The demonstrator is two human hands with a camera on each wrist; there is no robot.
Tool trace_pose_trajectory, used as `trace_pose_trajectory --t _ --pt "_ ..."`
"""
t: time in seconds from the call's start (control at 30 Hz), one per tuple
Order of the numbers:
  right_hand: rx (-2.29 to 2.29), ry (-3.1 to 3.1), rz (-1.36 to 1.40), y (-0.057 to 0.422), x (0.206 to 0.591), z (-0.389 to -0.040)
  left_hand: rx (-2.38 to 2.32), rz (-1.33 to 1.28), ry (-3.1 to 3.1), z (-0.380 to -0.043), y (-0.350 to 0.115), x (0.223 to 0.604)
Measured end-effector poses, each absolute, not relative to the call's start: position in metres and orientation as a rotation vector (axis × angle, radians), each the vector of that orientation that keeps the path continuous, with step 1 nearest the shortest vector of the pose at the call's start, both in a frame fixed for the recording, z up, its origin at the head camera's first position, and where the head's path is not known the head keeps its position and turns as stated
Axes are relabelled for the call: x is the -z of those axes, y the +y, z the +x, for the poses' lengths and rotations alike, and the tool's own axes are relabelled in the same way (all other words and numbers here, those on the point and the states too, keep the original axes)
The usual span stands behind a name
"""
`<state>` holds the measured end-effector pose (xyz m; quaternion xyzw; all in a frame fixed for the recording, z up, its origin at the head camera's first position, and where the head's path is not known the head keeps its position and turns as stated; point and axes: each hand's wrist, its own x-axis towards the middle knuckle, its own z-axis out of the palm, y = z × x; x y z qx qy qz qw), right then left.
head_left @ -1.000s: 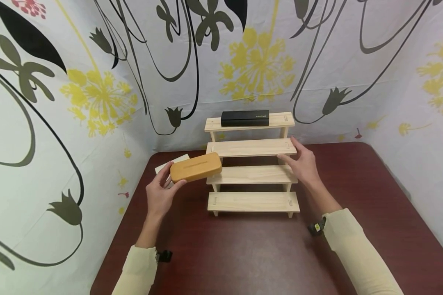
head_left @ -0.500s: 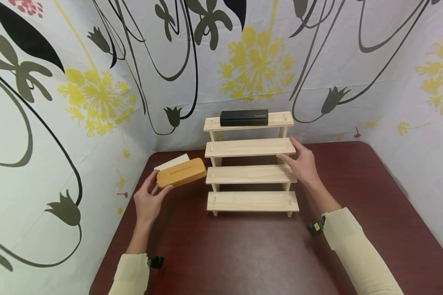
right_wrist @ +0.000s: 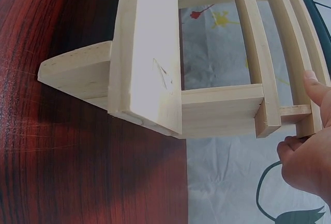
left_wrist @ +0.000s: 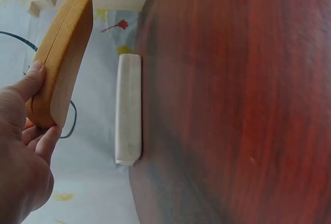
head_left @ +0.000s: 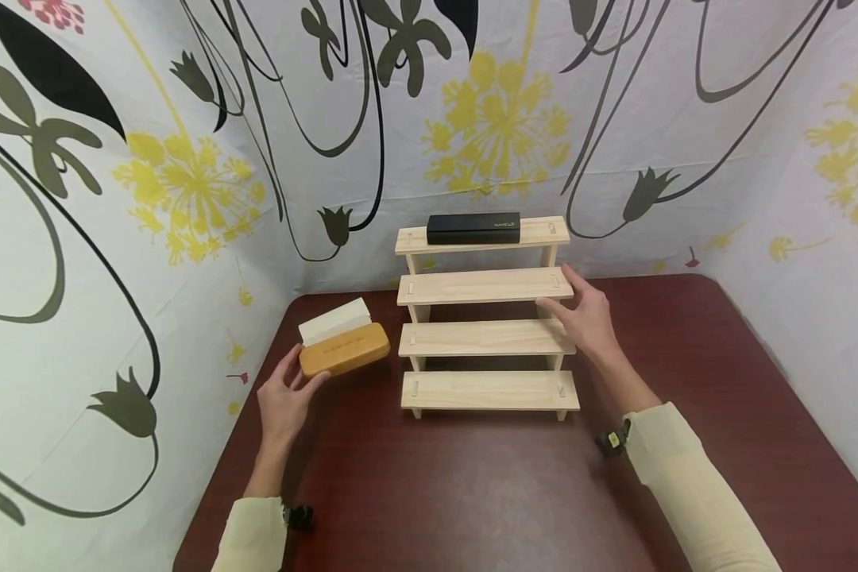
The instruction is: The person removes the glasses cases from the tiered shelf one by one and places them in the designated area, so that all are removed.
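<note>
Head, left hand: left hand (head_left: 284,403) grasps the tan case (head_left: 345,349) by its near left end – thumb on the side toward the person, fingers at the far side.
Head, tan case: runs right and slightly away from the left grip, lettering or a groove on top, too small to read.
Head, white box: white box (head_left: 334,318) just past the tan case, farther from the person than the left grip, partly covered by the case.
Head, right hand: right hand (head_left: 588,316) grips the right end of the stand (head_left: 488,339), at the second tier from the top.
Head, stand: pale wood, four tiers, left of the right grip and well to the right of the left grip.
Head, black box: black box (head_left: 473,229) on the top tier, behind and left of the right grip.
Head, table: dark red table (head_left: 465,500) under it all; printed cloth (head_left: 393,175) beyond both grips.
Left wrist, grip: thumb on one side of the tan case near its end, fingertips on its underside; a seam runs along the case edge.
Left wrist, white box: lies on the table, apart from the held case.
Right wrist, grip: thumb on the tier, other fingers bent at its end.
Right wrist, around: lower tiers in front of the grip; black box cropped, just beyond it.
</note>
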<state>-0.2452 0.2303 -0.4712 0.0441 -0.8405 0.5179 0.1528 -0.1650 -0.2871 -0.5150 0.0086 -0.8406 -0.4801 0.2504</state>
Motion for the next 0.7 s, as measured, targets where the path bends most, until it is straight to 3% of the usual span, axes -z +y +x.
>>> trace_pose_trajectory --t 0.7 --pt "-1.471 -2.412 0.137 0.231 0.472 -0.245 1.263 0.077 -2.395 -0.165 -0.298 0.544"
